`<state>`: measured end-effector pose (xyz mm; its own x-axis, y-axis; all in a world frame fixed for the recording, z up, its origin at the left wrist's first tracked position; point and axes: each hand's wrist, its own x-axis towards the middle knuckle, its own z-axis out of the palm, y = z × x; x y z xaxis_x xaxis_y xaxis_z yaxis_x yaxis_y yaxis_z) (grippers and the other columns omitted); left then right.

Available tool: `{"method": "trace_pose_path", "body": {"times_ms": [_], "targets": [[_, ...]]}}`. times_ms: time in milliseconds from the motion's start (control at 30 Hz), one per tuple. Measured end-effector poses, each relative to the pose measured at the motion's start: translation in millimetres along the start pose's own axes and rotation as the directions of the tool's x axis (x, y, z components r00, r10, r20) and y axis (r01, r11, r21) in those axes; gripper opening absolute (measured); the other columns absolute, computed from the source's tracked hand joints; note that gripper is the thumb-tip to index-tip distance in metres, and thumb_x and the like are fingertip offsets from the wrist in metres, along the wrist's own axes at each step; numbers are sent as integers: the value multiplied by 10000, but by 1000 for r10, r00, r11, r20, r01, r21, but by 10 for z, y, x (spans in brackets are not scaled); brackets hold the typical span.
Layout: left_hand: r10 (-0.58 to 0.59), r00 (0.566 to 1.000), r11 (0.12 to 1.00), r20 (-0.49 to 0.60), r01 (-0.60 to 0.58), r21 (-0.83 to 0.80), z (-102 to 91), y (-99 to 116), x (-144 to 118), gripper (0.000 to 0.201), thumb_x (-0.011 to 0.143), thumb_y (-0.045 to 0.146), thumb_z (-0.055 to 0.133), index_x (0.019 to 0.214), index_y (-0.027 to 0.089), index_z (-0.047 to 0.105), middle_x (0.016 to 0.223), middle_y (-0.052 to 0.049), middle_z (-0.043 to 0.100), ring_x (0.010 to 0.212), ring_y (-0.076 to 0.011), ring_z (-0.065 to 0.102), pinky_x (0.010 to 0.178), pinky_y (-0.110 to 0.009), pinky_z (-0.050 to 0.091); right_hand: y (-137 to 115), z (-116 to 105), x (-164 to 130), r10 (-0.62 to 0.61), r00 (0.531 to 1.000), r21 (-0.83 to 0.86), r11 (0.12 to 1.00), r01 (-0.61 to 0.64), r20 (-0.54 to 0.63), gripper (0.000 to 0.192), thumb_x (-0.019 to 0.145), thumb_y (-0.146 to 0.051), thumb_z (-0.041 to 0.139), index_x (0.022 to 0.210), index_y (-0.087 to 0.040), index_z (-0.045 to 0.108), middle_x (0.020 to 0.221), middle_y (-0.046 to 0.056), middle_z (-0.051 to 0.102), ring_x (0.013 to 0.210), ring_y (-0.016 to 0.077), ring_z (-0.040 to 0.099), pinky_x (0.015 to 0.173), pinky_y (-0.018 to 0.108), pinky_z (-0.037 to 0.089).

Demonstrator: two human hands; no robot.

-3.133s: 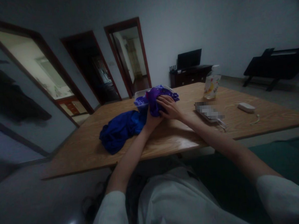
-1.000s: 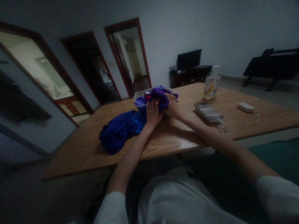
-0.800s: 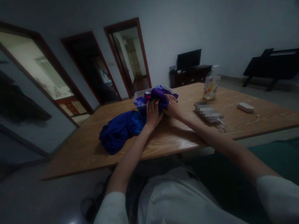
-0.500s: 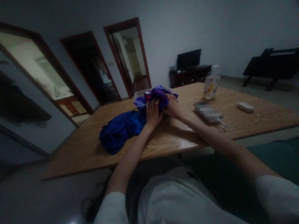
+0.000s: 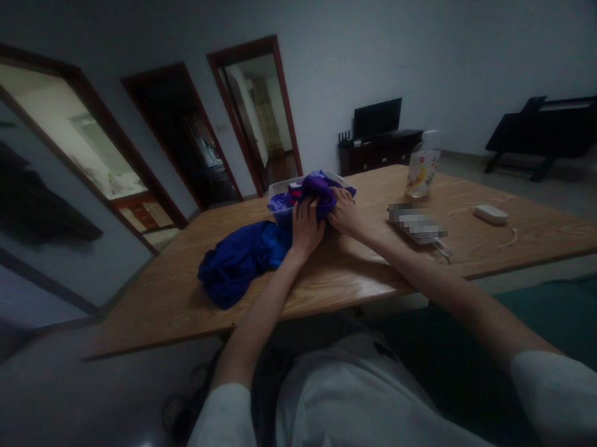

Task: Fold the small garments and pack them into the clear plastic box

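Observation:
A bunched purple cloth [image 5: 317,184] lies in and over a pale, see-through container [image 5: 278,186] on the table. My left hand [image 5: 307,226] is closed on the near left side of this cloth, with its fingers bent over the fabric. From the right, my right hand [image 5: 344,212] grips the same cloth; its fingertips are partly hidden in the folds. Lighter violet and pinkish-red fabric shows at the container's left side. A dark blue cloth [image 5: 233,261] is heaped on the table to the left, reaching up to my left hand.
The wooden table [image 5: 172,290] spreads under everything. To the right stand a clear bottle [image 5: 420,170] with a printed label, a blurred-out flat object [image 5: 414,224] with a strap, and a small white case [image 5: 491,214] with a cord. A television [image 5: 378,118] is farther back.
Almost nothing differs. Both hands stay on the purple cloth, and the blue cloth lies where it was.

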<state>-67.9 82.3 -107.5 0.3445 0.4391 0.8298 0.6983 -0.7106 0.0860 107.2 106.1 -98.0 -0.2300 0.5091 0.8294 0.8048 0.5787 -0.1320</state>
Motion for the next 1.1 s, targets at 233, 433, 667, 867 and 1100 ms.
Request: {"method": "trace_pose_path", "body": {"times_ms": [233, 433, 667, 867, 1100], "targets": [[-2, 1000, 1000, -3, 2, 23, 3, 4, -4, 567, 1014, 274, 521, 1562, 166, 424, 1601, -171, 502, 1561, -295, 407, 1359, -565, 208, 38, 37, -3, -22, 999, -66, 998, 20, -24, 431, 956, -247, 451, 1283, -105, 692, 1308, 194, 624, 1226, 356, 527, 1145, 509, 417], [6, 1000, 997, 8, -6, 73, -7, 8, -5, 564, 1023, 286, 525, 1563, 167, 415, 1603, -159, 500, 1557, -282, 410, 1365, -535, 211, 41, 50, -9, -13, 1000, -53, 999, 12, -26, 467, 933, -221, 458, 1330, -87, 665, 1344, 203, 618, 1232, 353, 523, 1156, 512, 403], [11, 1000, 997, 5, -11, 71, -3, 4, -4, 584, 1009, 274, 545, 1569, 177, 410, 1604, -159, 497, 1556, -288, 412, 1363, -545, 214, 32, 34, -4, -14, 1000, -54, 998, 13, -23, 467, 935, -225, 454, 1320, -69, 667, 1341, 211, 616, 1236, 357, 524, 1167, 514, 397], [20, 1000, 997, -3, -19, 71, -6, 8, -10, 581, 1001, 266, 559, 1554, 154, 421, 1589, -170, 507, 1542, -293, 418, 1363, -537, 211, 9, 30, -10, 11, 999, -16, 1000, -12, -34, 487, 925, -240, 490, 1362, -86, 643, 1379, 214, 607, 1249, 373, 523, 1155, 541, 407], [16, 1000, 998, 4, -16, 65, -4, 11, -7, 609, 991, 271, 578, 1564, 154, 408, 1595, -175, 499, 1548, -302, 409, 1361, -552, 206, 24, 28, -10, 3, 1000, -30, 1000, -3, 3, 495, 920, -206, 460, 1370, -95, 634, 1368, 206, 610, 1256, 366, 522, 1165, 543, 395]]}}
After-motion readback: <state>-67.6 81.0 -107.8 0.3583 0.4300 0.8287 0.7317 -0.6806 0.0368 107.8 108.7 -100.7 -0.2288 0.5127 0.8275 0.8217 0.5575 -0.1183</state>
